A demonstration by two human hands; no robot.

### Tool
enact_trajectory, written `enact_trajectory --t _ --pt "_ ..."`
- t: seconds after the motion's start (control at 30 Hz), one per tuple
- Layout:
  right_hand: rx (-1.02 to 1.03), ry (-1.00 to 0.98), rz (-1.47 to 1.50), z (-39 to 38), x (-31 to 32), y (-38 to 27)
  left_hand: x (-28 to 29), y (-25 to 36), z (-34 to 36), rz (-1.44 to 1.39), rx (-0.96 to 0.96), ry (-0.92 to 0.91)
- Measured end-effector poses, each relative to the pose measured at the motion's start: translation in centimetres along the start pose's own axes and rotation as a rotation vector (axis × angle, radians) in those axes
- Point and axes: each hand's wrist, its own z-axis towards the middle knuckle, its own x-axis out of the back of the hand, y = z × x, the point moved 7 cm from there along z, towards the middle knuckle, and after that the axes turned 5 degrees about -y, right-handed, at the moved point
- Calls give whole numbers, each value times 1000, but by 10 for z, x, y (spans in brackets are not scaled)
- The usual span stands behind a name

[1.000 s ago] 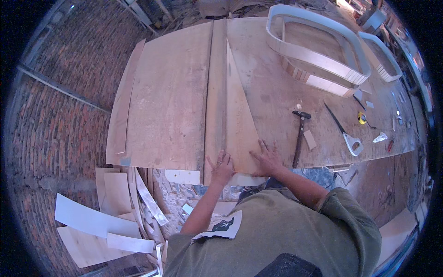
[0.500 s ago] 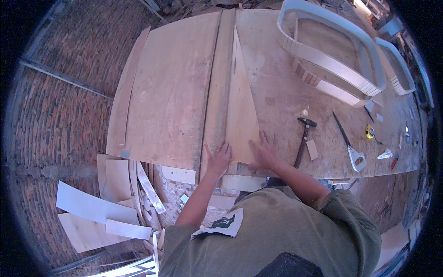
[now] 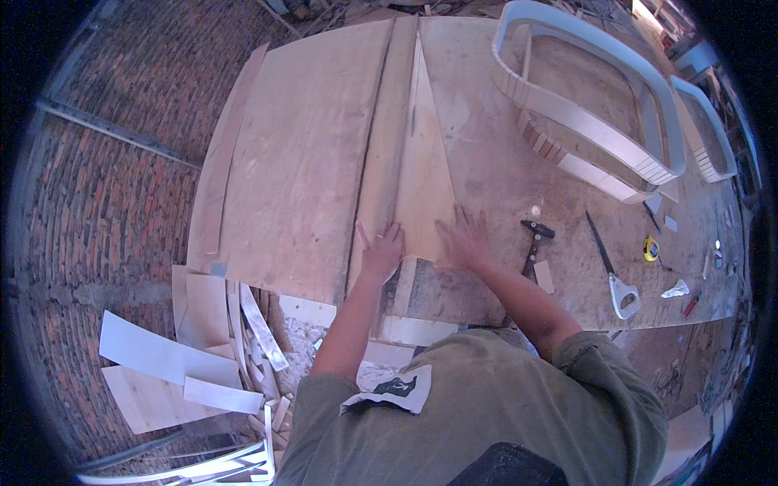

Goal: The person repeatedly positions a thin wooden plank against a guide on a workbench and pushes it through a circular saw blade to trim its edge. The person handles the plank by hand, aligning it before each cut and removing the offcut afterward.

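Note:
A long, pale triangular piece of plywood [image 3: 423, 182] lies flat on the big worktable [image 3: 292, 162], its narrow tip pointing to the far edge. Against its left side runs a long wooden strip [image 3: 379, 154]. My left hand [image 3: 381, 251] rests at the near left corner of the triangle, fingers extended and partly over the strip. On the right near corner lies my right hand [image 3: 463, 241], flat with the fingers spread. A hammer [image 3: 536, 241] lies to the right of that hand, with a small wooden block [image 3: 544, 277] beside its handle.
Farther right are a handsaw [image 3: 623, 296], a yellow tape measure [image 3: 651, 249] and a red-handled tool [image 3: 690, 306]. Large rounded wooden frames [image 3: 596, 121] stand at the far right. Offcut boards [image 3: 166, 352] pile up at lower left, near a brick wall [image 3: 105, 211].
Both hands have slid the triangular piece away from me along the strip. Its near end now sits farther from the table's front edge. The view has shifted slightly.

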Motion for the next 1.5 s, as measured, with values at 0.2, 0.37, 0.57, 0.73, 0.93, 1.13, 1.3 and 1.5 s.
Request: enact_trajectory --t 0.2,0.37,0.57,0.73,0.93,1.13,1.3,1.5 --pt "-60 -8 51 -1 -2 8 7 -1 14 -42 -6 -55" --pt "-156 -2 109 -20 0 -4 5 -3 11 -31 1 -9" --pt "-227 -11 74 -13 4 -6 19 -1 13 -90 62 -94" --pt "-244 -26 52 -1 16 2 31 -3 -26 -336 212 172" --pt "-251 24 49 21 28 17 1 -18 -113 -369 491 264" --pt "-247 66 36 36 47 23 -28 -14 -168 -434 673 242" --pt "-274 92 48 53 44 36 -43 -13 -178 -435 706 176" --pt "-299 89 73 70 54 47 -51 -11 -176 -466 717 214"
